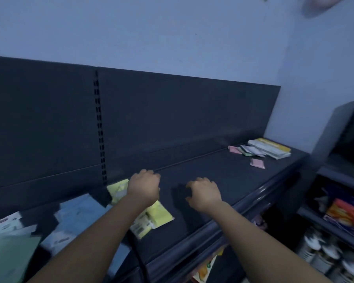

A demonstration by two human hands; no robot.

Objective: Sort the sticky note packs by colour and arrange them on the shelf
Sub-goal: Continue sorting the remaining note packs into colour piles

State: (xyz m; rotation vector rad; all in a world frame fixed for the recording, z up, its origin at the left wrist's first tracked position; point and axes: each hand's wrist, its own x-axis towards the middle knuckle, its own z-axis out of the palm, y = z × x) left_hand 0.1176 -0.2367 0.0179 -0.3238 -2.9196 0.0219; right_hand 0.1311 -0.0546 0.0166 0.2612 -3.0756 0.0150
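A person's left hand lies knuckles-up on the yellow sticky note packs, fingers bent under; whether it grips one cannot be told. Just beside it, the right hand hovers over the dark shelf, fingers loosely curled, holding nothing. Left of the hands lie blue packs and a green pack. Well off to the right are pink packs beside a mixed pile. The label print is too blurred to read.

One head-worn camera looks forward and down, tilted, from close above the front edge of the dark shelf, facing its back panel and the wall.
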